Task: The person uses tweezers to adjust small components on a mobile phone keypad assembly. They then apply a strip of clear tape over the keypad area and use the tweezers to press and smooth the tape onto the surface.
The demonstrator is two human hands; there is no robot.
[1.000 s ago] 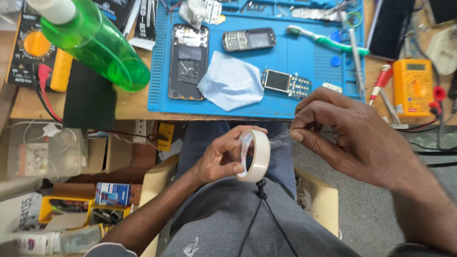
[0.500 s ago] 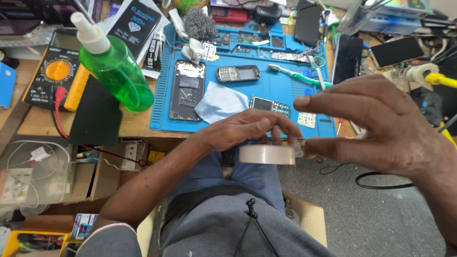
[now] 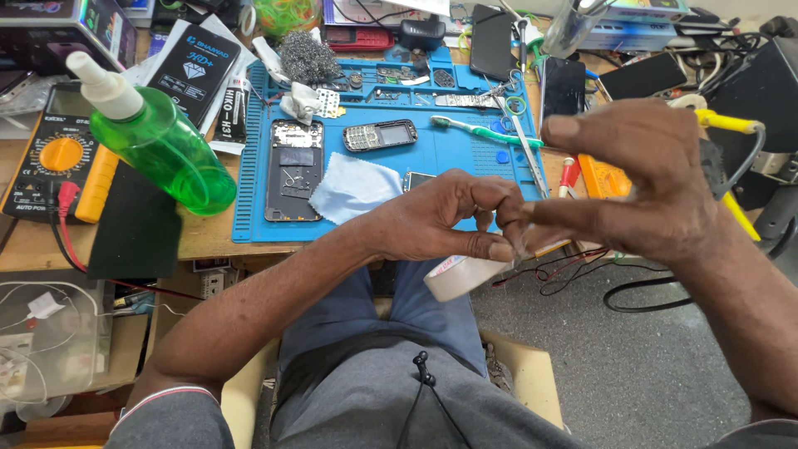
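At the centre of the frame the left hand (image 3: pixel 432 220) curls over a white roll of tape (image 3: pixel 461 276), its fingers (image 3: pixel 490 248) pressed down on the top of the roll, which hangs just below the edge of the surface (image 3: pixel 50 249) and above the person's lap. The right hand (image 3: pixel 640 191), at centre right, meets it: thumb and forefinger are pinched together at what looks like the clear tape end beside the roll, the other fingers spread upward. Behind the hands, in the upper middle, a blue work mat (image 3: pixel 465 158) carries an opened phone (image 3: pixel 293 169), a small keypad phone (image 3: pixel 380 135), a pale blue cloth (image 3: pixel 353 187) and a green toothbrush (image 3: pixel 485 131). A green spray bottle (image 3: pixel 162 145) stands at upper left, beside a yellow multimeter (image 3: pixel 54 154).
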